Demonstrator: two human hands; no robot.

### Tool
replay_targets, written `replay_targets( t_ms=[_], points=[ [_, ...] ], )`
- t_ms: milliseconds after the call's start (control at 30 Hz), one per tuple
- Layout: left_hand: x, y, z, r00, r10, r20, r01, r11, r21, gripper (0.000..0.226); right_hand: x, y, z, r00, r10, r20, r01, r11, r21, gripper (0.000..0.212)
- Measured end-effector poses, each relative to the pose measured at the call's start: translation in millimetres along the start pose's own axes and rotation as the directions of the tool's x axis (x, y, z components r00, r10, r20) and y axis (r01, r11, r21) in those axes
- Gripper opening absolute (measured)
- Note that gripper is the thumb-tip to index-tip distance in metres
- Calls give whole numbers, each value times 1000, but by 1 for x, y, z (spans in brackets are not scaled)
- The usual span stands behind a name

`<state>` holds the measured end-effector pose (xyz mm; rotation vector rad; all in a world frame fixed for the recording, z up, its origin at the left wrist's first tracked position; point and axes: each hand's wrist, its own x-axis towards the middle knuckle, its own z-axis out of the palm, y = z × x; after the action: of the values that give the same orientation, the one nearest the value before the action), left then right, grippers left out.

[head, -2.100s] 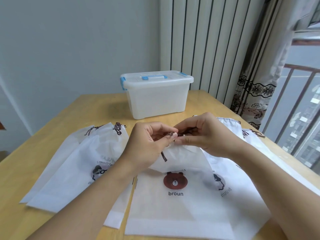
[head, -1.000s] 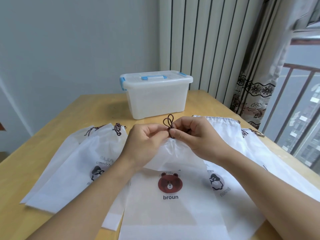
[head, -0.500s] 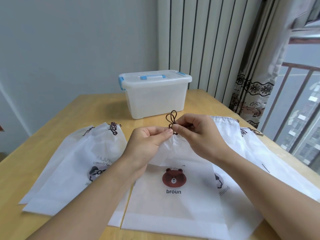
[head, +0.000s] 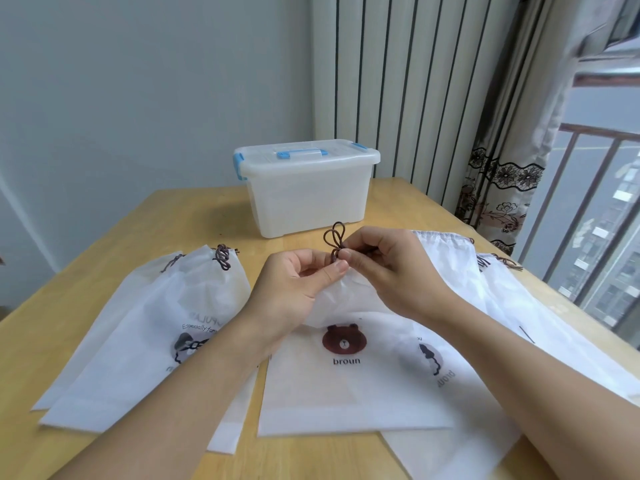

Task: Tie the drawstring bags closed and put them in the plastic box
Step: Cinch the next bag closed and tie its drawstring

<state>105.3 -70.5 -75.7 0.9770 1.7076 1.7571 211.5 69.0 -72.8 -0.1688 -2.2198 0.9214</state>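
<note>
A white drawstring bag with a brown bear print [head: 346, 375] lies in front of me on the wooden table [head: 145, 237]. Its neck is gathered, and looped brown drawstring [head: 333, 237] stands up above it. My left hand [head: 298, 289] pinches the gathered neck and cord from the left. My right hand [head: 388, 268] pinches the cord from the right, fingertips meeting the left thumb. The translucent plastic box [head: 306, 199], with blue latches and its lid on, stands behind the hands.
Two tied bags [head: 156, 327] lie overlapped at the left, knots pointing away. Several more white bags [head: 491, 306] spread to the right, partly under my right forearm. A striped curtain [head: 408, 81] and a window railing [head: 595, 202] stand beyond the table's right edge.
Both hands lifted the cord from low on the bag neck and drew loops up above it; the neck has gathered tighter. The loops now stand slightly higher.
</note>
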Motion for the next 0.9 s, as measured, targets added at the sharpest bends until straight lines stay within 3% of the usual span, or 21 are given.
replay_targets(
  t_ms=[100,233,333,500,567,633,700,767,833,900],
  points=[
    [0,2,-2,993,103,-57,-99,993,70,3,-1,-3,0,999,-35,-16,33,997,-75,9],
    [0,5,-3,977,200,-68,-187,968,166,11,-1,-5,-1,993,-108,-46,99,982,-162,7],
    [-2,7,-3,967,235,-96,-209,951,226,34,-1,-4,0,986,-157,-62,142,969,-204,9],
    [-3,13,-7,933,326,-151,-260,902,345,25,1,-1,-3,982,-176,-69,153,953,-262,6],
    [-1,17,-11,945,295,-142,-251,931,265,26,2,-1,-5,983,-166,-74,140,953,-270,6],
    [1,22,-13,980,164,-117,-156,985,75,25,2,-2,-6,988,-148,-52,129,956,-264,8],
    [0,22,-12,993,73,-89,-73,997,2,23,1,-4,-4,993,-119,-14,112,964,-243,9],
    [1,16,-12,973,202,-115,-170,956,238,21,0,-7,-3,999,-49,14,50,986,-161,12],
    [-1,14,-15,922,381,-69,-294,805,515,21,0,-8,-3,999,45,27,-44,998,-38,15],
    [-2,13,-16,910,414,-31,-320,746,584,22,1,-8,-4,991,132,36,-134,989,55,17]
  ],
)
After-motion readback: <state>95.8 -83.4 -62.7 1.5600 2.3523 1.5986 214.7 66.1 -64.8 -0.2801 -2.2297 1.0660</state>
